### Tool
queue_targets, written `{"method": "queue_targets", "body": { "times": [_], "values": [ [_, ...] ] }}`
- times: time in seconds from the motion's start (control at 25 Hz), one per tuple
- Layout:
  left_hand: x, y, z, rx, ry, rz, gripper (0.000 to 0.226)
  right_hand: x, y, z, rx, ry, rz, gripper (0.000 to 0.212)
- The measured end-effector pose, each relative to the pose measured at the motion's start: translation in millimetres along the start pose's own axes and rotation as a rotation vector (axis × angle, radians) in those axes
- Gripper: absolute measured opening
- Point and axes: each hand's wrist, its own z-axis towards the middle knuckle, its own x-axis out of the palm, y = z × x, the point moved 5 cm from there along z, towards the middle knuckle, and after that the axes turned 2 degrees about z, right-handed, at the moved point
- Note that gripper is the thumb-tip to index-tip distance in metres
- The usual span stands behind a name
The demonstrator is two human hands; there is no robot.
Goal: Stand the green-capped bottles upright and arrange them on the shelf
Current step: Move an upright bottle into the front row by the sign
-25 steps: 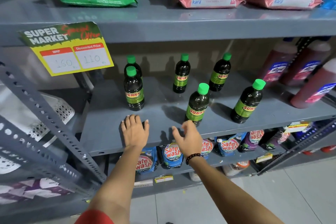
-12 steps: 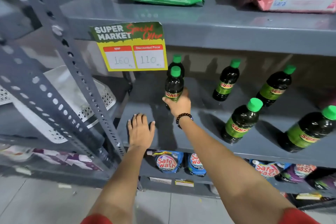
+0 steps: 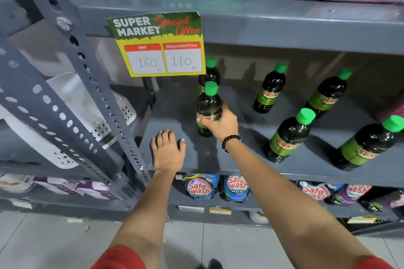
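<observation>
Right hand closed around the lower body of the front-left green-capped bottle, fingers across the label; one second earlier this hand was open at the shelf edge near the middle front bottle, so it has crossed toward 10 o'clock and taken a grip. Left hand lies flat, fingers spread and holding nothing, on the grey shelf at 7 o'clock of the held bottle, unchanged in pose. The held bottle stands upright on the shelf, directly in front of a second bottle at its 12 o'clock, below the price card. Four further bottles stand to the right: two at the rear and two at the front. All six appear upright, their slant likely lens distortion. Judgement: the standing step is complete; what remains is spacing, and the new grip suggests the front-left bottle is about to be repositioned into line. Safe Wash pouches occupy the shelf below.
</observation>
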Motion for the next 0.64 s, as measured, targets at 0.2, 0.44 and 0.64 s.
{"method": "queue_targets", "body": {
  "times": [0.2,0.44,0.64],
  "values": [
    [1,-1,-1,0.017,0.053,0.019,0.044,-2,-7,-39,-0.079,-0.005,-0.043,0.065],
    [1,-1,1,0.028,0.082,0.070,0.045,-2,-9,-64,-0.090,-0.001,-0.047,0.074],
    [0,0,5,0.029,0.177,0.136,0.049,-2,-10,-67,-0.075,-0.003,-0.053,0.076]
  ]
}}
